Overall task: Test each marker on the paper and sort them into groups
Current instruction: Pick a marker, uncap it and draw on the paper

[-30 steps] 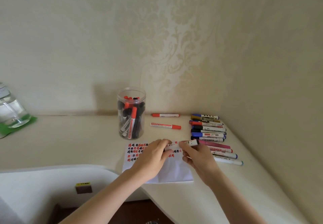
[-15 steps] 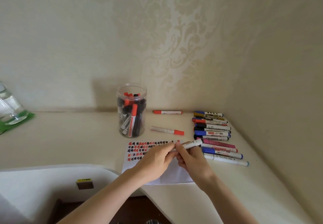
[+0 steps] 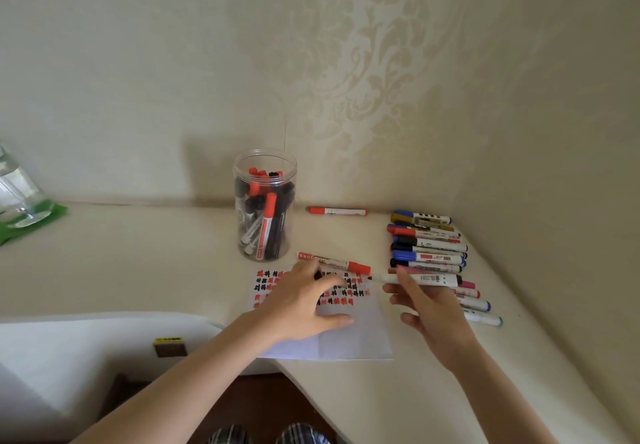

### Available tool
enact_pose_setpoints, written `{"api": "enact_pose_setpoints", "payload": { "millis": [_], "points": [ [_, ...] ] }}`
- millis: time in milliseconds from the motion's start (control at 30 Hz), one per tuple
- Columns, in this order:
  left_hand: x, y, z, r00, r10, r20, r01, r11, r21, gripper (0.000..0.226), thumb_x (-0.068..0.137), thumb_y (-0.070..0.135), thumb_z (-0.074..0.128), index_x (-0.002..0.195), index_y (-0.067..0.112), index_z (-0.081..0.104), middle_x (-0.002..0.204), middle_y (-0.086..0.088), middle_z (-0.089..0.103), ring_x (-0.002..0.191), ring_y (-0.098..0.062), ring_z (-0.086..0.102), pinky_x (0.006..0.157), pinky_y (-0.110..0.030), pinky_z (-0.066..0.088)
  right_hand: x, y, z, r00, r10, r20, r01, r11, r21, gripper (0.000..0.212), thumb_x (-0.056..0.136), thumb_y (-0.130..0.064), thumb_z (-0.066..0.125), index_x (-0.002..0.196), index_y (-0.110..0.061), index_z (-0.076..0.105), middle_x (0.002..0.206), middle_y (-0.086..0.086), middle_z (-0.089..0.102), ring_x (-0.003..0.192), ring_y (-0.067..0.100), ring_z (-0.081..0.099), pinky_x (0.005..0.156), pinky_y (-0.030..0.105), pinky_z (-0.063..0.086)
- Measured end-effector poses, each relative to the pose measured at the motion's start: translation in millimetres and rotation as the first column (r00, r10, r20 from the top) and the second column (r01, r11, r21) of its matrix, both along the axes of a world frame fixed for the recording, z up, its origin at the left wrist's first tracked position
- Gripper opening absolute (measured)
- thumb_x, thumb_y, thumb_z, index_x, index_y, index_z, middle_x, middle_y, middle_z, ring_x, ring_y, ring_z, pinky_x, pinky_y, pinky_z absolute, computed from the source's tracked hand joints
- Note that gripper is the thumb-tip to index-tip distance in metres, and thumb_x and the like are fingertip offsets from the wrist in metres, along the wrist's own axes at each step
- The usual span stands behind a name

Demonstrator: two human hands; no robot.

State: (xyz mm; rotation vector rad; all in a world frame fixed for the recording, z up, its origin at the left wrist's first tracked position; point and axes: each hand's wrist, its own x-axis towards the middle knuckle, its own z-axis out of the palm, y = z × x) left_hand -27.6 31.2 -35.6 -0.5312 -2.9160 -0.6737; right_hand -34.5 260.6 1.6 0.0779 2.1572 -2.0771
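White-barrelled marker, uncapped, is pinched in the right hand, tip pointing left over the paper. The left hand rests on the paper, fingers curled around a small dark cap. Beside them lie a red marker, a row of sorted markers and a clear jar of markers.
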Motion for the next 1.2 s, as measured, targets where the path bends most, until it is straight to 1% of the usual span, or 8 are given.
{"api": "enact_pose_setpoints", "payload": {
  "millis": [167, 267, 433, 600, 733, 867, 1067, 1200],
  "points": [
    [-11.5, 12.0, -11.0, 0.999, 0.030, -0.016, -0.031, 0.992, -0.119, 0.071, 0.072, 0.083, 0.047, 0.132, 0.045, 0.052, 0.115, 0.003, 0.041, 0.111, -0.018, 0.038, 0.091, -0.036, 0.037, -4.6, -6.2, -12.4, 0.996, -0.037, -0.077, 0.047, 0.989, 0.140, 0.010, 0.087, -0.022, 0.071, 0.081, -0.014, 0.069, 0.058, -0.003, 0.058, 0.056, 0.012, 0.051, 0.051, 0.020, 0.046],
    [-11.3, 11.1, -14.6, 0.998, 0.041, -0.050, -0.046, 0.993, -0.112, 0.070, 0.073, 0.085, 0.043, 0.131, 0.046, 0.052, 0.104, 0.008, 0.038, 0.100, -0.014, 0.037, 0.081, -0.032, 0.032, -9.9, -14.0, -20.0, 0.991, -0.025, -0.131, 0.054, 0.972, 0.229, 0.019, 0.090, -0.027, 0.068, 0.076, -0.015, 0.068, 0.051, -0.006, 0.057, 0.046, 0.008, 0.050, 0.048, 0.018, 0.044],
    [-8.3, 10.7, -16.8, 0.993, 0.045, -0.105, -0.057, 0.991, -0.120, 0.072, 0.074, 0.086, 0.037, 0.128, 0.043, 0.055, 0.096, 0.008, 0.035, 0.091, -0.012, 0.034, 0.074, -0.031, 0.030, -18.5, -24.3, -37.7, 0.973, -0.073, -0.220, 0.157, 0.904, 0.397, 0.035, 0.087, -0.045, 0.067, 0.075, -0.012, 0.068, 0.059, -0.002, 0.068, 0.050, 0.008, 0.061, 0.050, 0.018, 0.046],
    [-12.0, 10.4, -22.1, 0.988, 0.042, -0.146, -0.056, 0.994, -0.093, 0.069, 0.074, 0.086, 0.038, 0.124, 0.043, 0.059, 0.095, 0.006, 0.040, 0.088, -0.014, 0.038, 0.073, -0.031, 0.034, -23.9, -21.7, -44.0, 0.968, -0.057, -0.246, 0.152, 0.910, 0.385, 0.027, 0.082, -0.039, 0.074, 0.081, -0.012, 0.071, 0.066, 0.000, 0.071, 0.057, 0.013, 0.065, 0.058, 0.027, 0.054],
    [-12.4, 11.6, -23.2, 0.985, 0.047, -0.164, -0.062, 0.994, -0.088, 0.069, 0.073, 0.086, 0.039, 0.122, 0.042, 0.061, 0.092, 0.006, 0.037, 0.086, -0.014, 0.037, 0.069, -0.032, 0.028, -22.4, -21.1, -46.6, 0.956, -0.040, -0.290, 0.165, 0.891, 0.423, 0.021, 0.080, -0.039, 0.075, 0.087, -0.019, 0.073, 0.073, -0.008, 0.072, 0.066, 0.003, 0.066, 0.063, 0.018, 0.049],
    [-11.3, 12.5, -21.1, 0.987, 0.053, -0.150, -0.065, 0.995, -0.078, 0.070, 0.073, 0.086, 0.040, 0.122, 0.041, 0.061, 0.091, 0.006, 0.038, 0.086, -0.014, 0.038, 0.070, -0.032, 0.027, -20.6, -23.4, -45.7, 0.956, -0.040, -0.292, 0.176, 0.872, 0.456, 0.017, 0.082, -0.038, 0.075, 0.083, -0.021, 0.072, 0.071, -0.012, 0.070, 0.069, -0.003, 0.064, 0.059, 0.010, 0.047],
    [-9.8, 12.5, -21.1, 0.987, 0.058, -0.151, -0.069, 0.995, -0.070, 0.070, 0.072, 0.085, 0.041, 0.123, 0.041, 0.062, 0.091, 0.005, 0.040, 0.087, -0.014, 0.038, 0.071, -0.031, 0.028, -20.1, -24.0, -46.8, 0.951, -0.027, -0.307, 0.180, 0.858, 0.481, 0.017, 0.082, -0.036, 0.075, 0.087, -0.020, 0.072, 0.074, -0.014, 0.069, 0.071, -0.006, 0.064, 0.062, 0.010, 0.050],
    [-10.3, 13.0, -20.8, 0.986, 0.060, -0.153, -0.071, 0.995, -0.071, 0.070, 0.072, 0.085, 0.041, 0.122, 0.042, 0.062, 0.090, 0.005, 0.039, 0.086, -0.014, 0.038, 0.070, -0.031, 0.028, -18.3, -26.1, -45.1, 0.952, -0.025, -0.304, 0.179, 0.853, 0.491, 0.015, 0.082, -0.035, 0.075, 0.081, -0.022, 0.068, 0.071, -0.016, 0.067, 0.068, -0.013, 0.060, 0.059, 0.005, 0.045]
  ]
}}
